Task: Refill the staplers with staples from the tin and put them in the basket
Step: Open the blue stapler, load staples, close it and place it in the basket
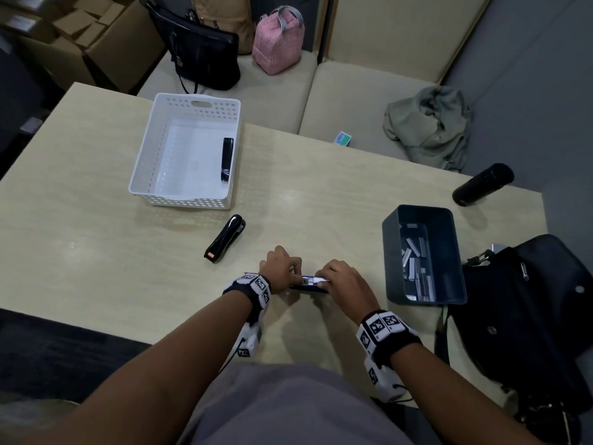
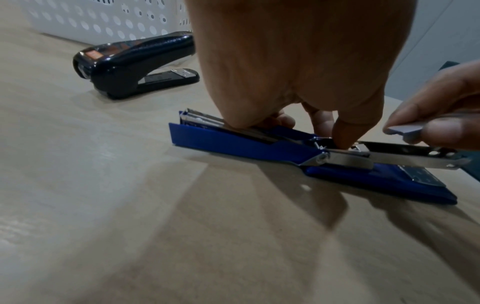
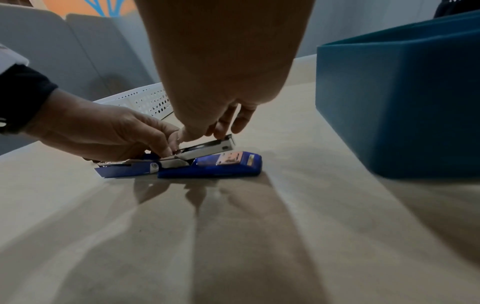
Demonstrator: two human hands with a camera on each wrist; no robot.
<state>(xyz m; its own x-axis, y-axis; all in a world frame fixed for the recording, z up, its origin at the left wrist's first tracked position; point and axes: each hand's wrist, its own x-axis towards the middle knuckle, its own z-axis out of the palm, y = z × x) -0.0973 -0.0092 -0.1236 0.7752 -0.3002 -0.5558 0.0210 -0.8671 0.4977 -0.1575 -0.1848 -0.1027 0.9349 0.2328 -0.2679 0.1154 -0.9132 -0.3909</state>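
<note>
Blue stapler (image 2: 311, 164) lies opened flat on the surface at 6 o'clock. Left hand (image 1: 280, 268) fingers curl onto its magazine; right hand (image 1: 345, 281) pinches a staple strip (image 2: 405, 130). Tin (image 1: 423, 255) at 3 o'clock.

Blue stapler (image 2: 259, 144) lies hinged open near the table's near edge; one black stapler (image 1: 225, 238) mid-table – another (image 1: 227, 159) inside the white basket (image 1: 150, 149); staples (image 1: 415, 261) in the blue-grey tin (image 1: 392, 252) near the right edge.
</note>
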